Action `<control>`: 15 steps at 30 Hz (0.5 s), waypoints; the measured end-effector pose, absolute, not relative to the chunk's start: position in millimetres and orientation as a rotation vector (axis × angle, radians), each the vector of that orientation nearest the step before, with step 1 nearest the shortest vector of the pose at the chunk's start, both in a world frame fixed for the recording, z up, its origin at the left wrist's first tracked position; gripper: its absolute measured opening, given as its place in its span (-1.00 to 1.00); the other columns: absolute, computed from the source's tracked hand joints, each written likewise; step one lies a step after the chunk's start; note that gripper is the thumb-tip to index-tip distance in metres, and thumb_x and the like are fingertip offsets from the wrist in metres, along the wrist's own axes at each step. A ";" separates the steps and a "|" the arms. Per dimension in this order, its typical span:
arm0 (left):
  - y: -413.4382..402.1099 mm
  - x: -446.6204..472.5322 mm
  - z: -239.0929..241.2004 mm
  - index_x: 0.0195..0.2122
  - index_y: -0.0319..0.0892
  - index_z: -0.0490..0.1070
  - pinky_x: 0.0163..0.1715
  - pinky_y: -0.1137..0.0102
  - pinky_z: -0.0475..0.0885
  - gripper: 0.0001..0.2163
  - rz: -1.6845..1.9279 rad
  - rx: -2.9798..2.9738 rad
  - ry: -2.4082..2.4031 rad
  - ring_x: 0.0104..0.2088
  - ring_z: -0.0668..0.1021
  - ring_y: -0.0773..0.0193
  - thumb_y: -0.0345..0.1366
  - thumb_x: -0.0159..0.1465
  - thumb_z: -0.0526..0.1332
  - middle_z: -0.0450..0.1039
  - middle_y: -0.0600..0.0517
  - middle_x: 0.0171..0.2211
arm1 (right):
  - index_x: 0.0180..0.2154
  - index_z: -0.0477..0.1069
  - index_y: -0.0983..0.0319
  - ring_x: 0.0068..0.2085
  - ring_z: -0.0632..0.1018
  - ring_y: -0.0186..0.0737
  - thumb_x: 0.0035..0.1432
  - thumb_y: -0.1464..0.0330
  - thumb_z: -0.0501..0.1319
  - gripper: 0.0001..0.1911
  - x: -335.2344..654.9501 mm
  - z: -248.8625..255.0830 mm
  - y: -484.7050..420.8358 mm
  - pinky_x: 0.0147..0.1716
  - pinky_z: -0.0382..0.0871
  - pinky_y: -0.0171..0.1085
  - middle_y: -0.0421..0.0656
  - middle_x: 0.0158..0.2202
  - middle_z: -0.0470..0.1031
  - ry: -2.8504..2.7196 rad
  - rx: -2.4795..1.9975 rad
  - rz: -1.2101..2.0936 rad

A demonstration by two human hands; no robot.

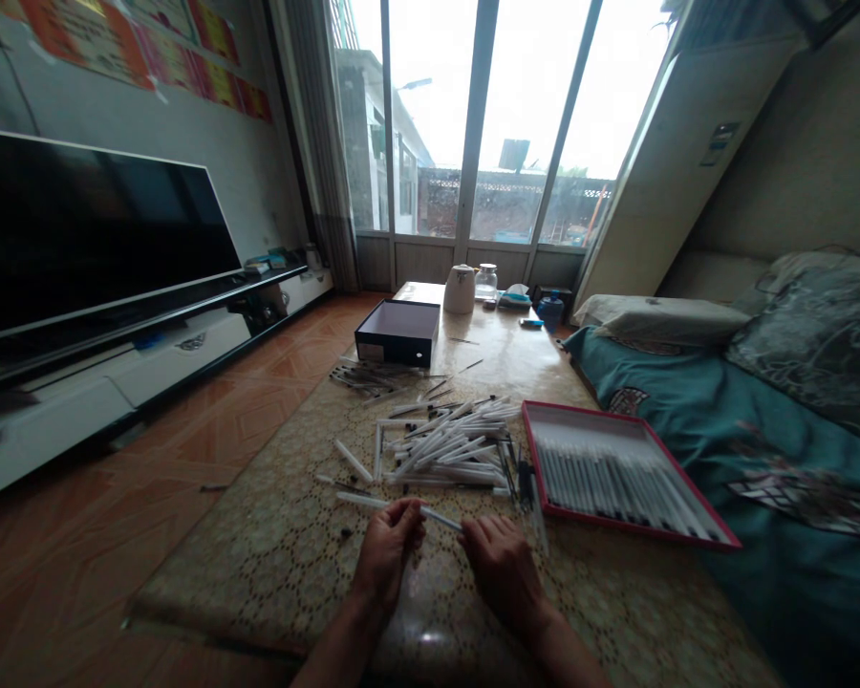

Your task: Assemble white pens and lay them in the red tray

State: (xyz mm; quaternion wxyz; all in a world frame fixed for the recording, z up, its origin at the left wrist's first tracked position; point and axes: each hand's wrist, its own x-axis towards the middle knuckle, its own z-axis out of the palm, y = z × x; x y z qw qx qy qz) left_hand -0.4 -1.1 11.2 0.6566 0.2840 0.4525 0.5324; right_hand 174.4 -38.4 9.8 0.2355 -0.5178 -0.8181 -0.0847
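Note:
Near the front of the table, a slim whitish pen stretches between my two hands. My left hand pinches its left part, and my right hand is closed around its right end. Another white pen piece lies just past my left hand; whether it touches the fingers I cannot tell. Beyond my hands spreads a heap of white pen barrels with dark parts among them. To the right, a shallow red-rimmed box lid holds a row of pens. A small black cap rests left of my left hand.
A dark open box stands farther back on the patterned table, with thin refills in front of it. At the far end are a cream kettle, a glass jar and a tissue pack. A teal-covered sofa flanks the right side.

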 end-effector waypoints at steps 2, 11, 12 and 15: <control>-0.9 1.6 11.7 -0.45 -0.25 0.50 -0.59 0.54 0.24 -0.68 1.214 0.654 1.056 -0.61 0.40 0.45 -0.15 -0.18 0.41 0.42 0.08 -0.59 | -0.35 0.34 0.21 -0.41 0.36 -0.25 0.28 0.37 -0.02 -0.79 174.2 9.0 -38.1 -0.37 0.04 -0.30 -0.17 -0.47 0.38 -2.233 -1.415 -0.243; -8.0 5.1 5.3 -0.42 -0.25 0.52 -0.52 0.49 0.30 -0.71 1.342 0.758 1.107 -0.57 0.41 0.40 -0.12 -0.08 0.36 0.42 0.08 -0.59 | -0.45 0.34 0.23 -0.47 0.41 -0.30 0.25 0.33 0.00 -0.73 171.0 11.3 -34.9 -0.45 0.03 -0.35 -0.18 -0.51 0.44 -2.163 -1.480 0.068; -9.1 4.6 4.9 -0.41 -0.25 0.52 -0.52 0.49 0.30 -0.70 1.355 0.762 1.117 -0.56 0.41 0.39 -0.12 -0.07 0.36 0.42 0.07 -0.58 | -0.46 0.36 0.23 -0.48 0.41 -0.32 0.25 0.32 0.00 -0.72 170.0 12.1 -34.2 -0.47 0.03 -0.36 -0.19 -0.52 0.44 -2.142 -1.503 0.154; -11.1 2.9 2.9 -0.40 -0.24 0.52 -0.49 0.48 0.32 -0.70 1.391 0.759 1.124 -0.54 0.43 0.38 -0.12 -0.06 0.36 0.43 0.07 -0.56 | -0.49 0.41 0.23 -0.51 0.41 -0.35 0.22 0.26 0.01 -0.67 167.9 14.9 -30.0 -0.50 0.05 -0.40 -0.22 -0.56 0.44 -2.043 -1.534 0.467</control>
